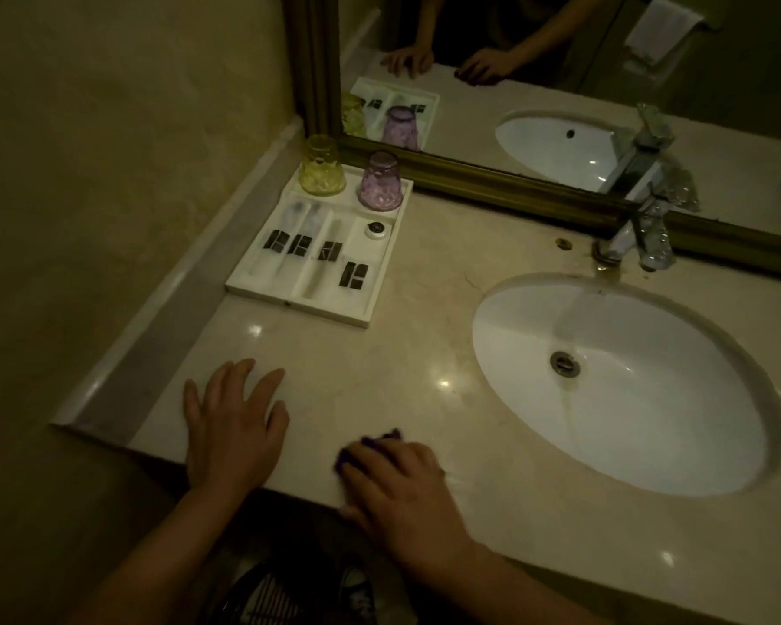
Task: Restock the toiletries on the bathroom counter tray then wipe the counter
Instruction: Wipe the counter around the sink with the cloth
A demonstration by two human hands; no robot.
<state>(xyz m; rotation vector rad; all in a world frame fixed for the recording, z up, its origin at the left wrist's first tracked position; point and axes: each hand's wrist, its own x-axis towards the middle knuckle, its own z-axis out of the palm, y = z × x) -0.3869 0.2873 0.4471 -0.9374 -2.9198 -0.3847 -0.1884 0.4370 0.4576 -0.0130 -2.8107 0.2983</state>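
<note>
A white compartment tray (244, 288) sits at the back left of the beige marble counter (406, 336). Several wrapped toiletry packets with black labels (301, 245) lie in its slots, with a small round soap (375, 230) in one. An upturned yellow glass (321, 166) and an upturned purple glass (381, 182) stand at its far end. My left hand (233, 426) lies flat on the counter near the front edge, fingers spread, holding nothing. My right hand (402, 493) presses a purple cloth (370, 442) onto the counter's front edge; most of the cloth is hidden under it.
A white oval sink (650, 448) fills the counter's right side, with a chrome faucet (641, 236) behind it. A gold-framed mirror (492, 178) runs along the back. A wall and raised ledge (163, 327) bound the left. A shoe (357, 593) shows below.
</note>
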